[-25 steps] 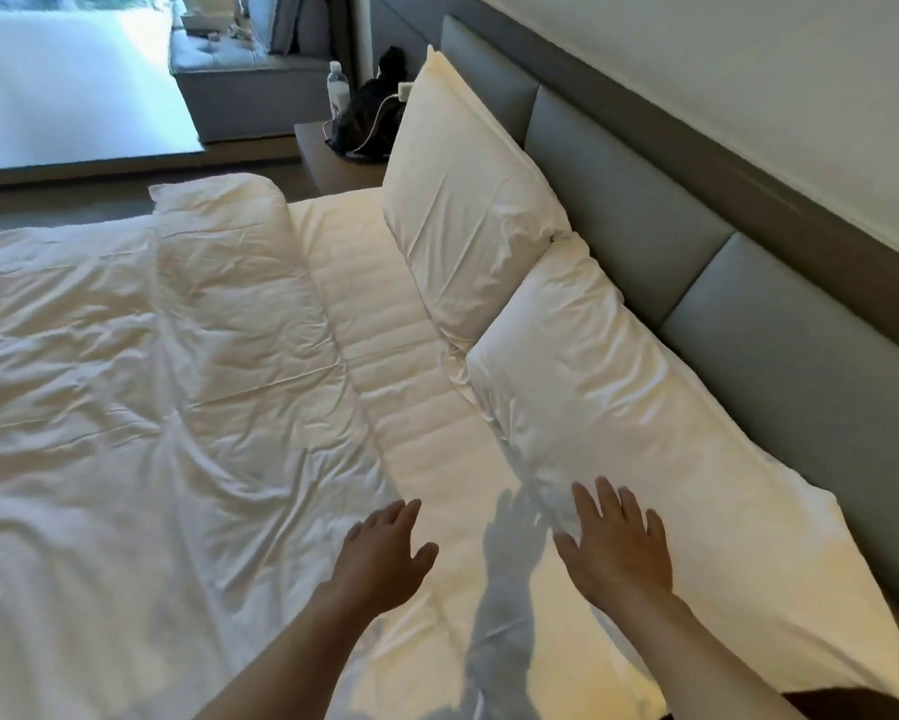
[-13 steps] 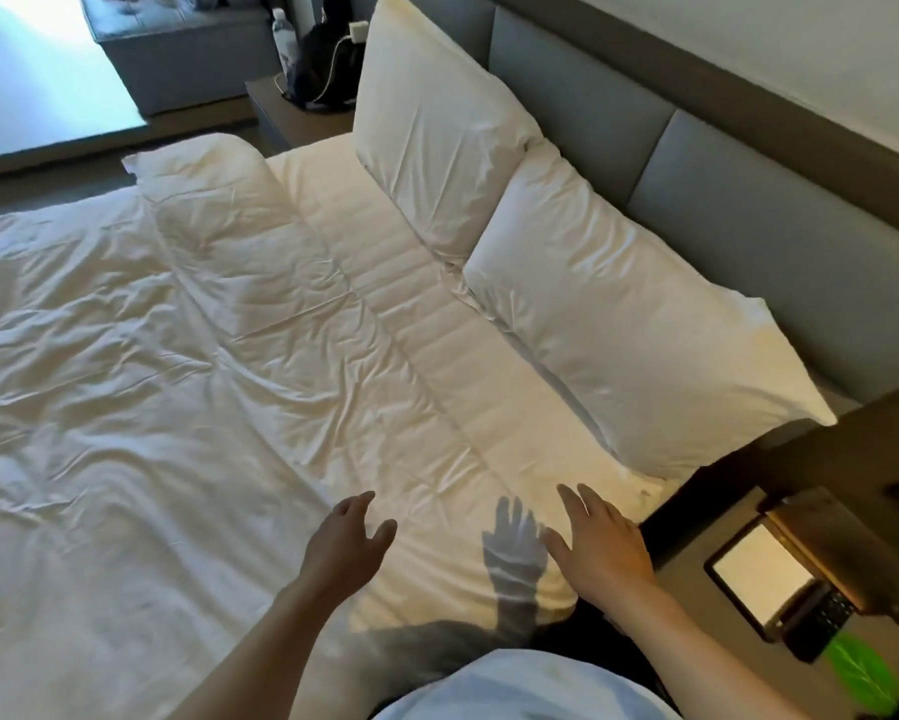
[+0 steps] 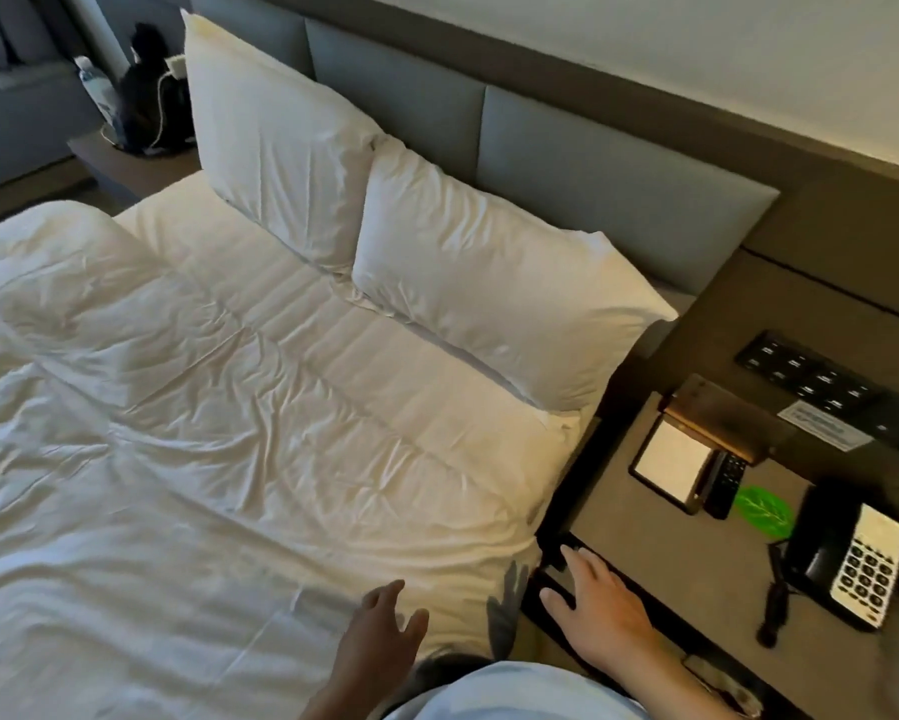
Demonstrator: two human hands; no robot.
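A bed with a wrinkled white duvet (image 3: 151,433) fills the left and middle of the head view. Two white pillows, the far pillow (image 3: 275,142) and the near pillow (image 3: 494,288), lean against the grey padded headboard (image 3: 592,163). My left hand (image 3: 385,636) hovers over the duvet's near edge, fingers relaxed and spread, holding nothing. My right hand (image 3: 592,600) is out past the bed's right edge, over the dark rim of the bedside table (image 3: 696,563), fingers straight and empty.
The bedside table carries a phone (image 3: 852,563), a notepad (image 3: 670,465), a remote (image 3: 725,483) and a green leaf card (image 3: 764,517). A switch panel (image 3: 832,387) is on the wall behind. A far nightstand (image 3: 125,163) holds a black bag (image 3: 148,106) and a bottle (image 3: 93,90).
The view has swung right and pulled back, bringing the bedside table into sight. Both hands have drawn back from the mattress; my right hand is off the bed, above the table's edge.
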